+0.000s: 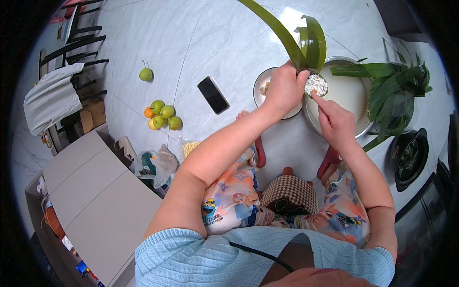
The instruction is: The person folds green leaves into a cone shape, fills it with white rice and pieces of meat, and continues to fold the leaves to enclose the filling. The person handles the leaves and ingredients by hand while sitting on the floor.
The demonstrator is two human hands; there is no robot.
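My left hand (285, 86) grips long green leaves (313, 45) folded into a cone, their tails arching away from me. White rice grains (316, 84) fill the mouth of the cone. With its index finger stretched out, my right hand (336, 120) touches the near side of the rice; its other fingers are curled and no held thing shows. Beneath the hands stands a metal basin (366, 123) of cloudy whitish liquid. A dark-rimmed white dish (260, 73) with small brownish pieces (264, 88) is partly hidden under my left hand.
More green leaves (391, 93) lie right of the basin, overhanging its rim. Farther right sits a black pot (408, 158) holding greens. On the tiled floor are a phone (213, 95), several green and orange fruits (163, 114), one lone green fruit (146, 74) and a bag of yellowish pieces (189, 147).
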